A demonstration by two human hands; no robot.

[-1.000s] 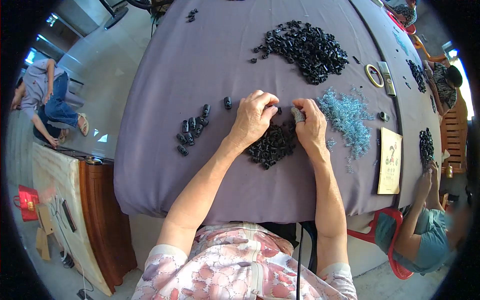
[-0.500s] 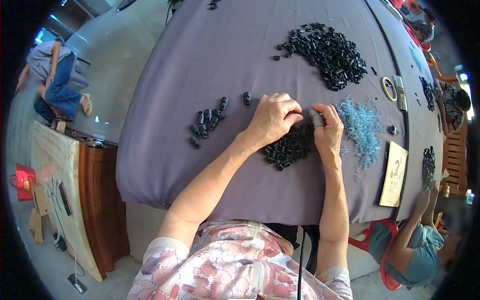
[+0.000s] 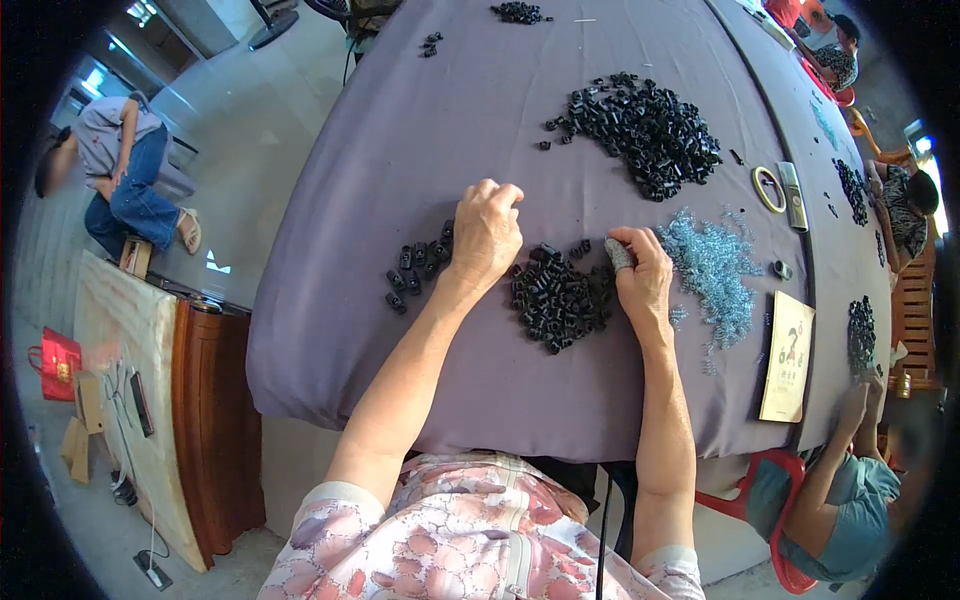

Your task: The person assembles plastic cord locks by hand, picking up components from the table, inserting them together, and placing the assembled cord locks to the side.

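Note:
My left hand (image 3: 487, 226) is closed above the cloth, just right of a small group of black cord locks (image 3: 412, 262). Its fingers curl away from view, so what they hold is hidden. My right hand (image 3: 645, 272) is closed too, with a grey wrap (image 3: 618, 254) on one digit. It rests at the right edge of a pile of small black plastic parts (image 3: 556, 305); anything in its fingertips is too small to make out. Right of that hand lies a heap of tiny bluish springs (image 3: 715, 270).
A larger heap of black parts (image 3: 650, 130) lies farther back on the purple-grey cloth (image 3: 400, 130). To the right are a tape roll (image 3: 768, 190), a remote-like object (image 3: 792, 197) and a booklet (image 3: 787, 358). Other people sit at the right side; one person (image 3: 130, 170) sits at far left.
My left hand has moved left, away from my right hand and towards the group of cord locks. The pile between my hands is more exposed. The camera view has shifted slightly.

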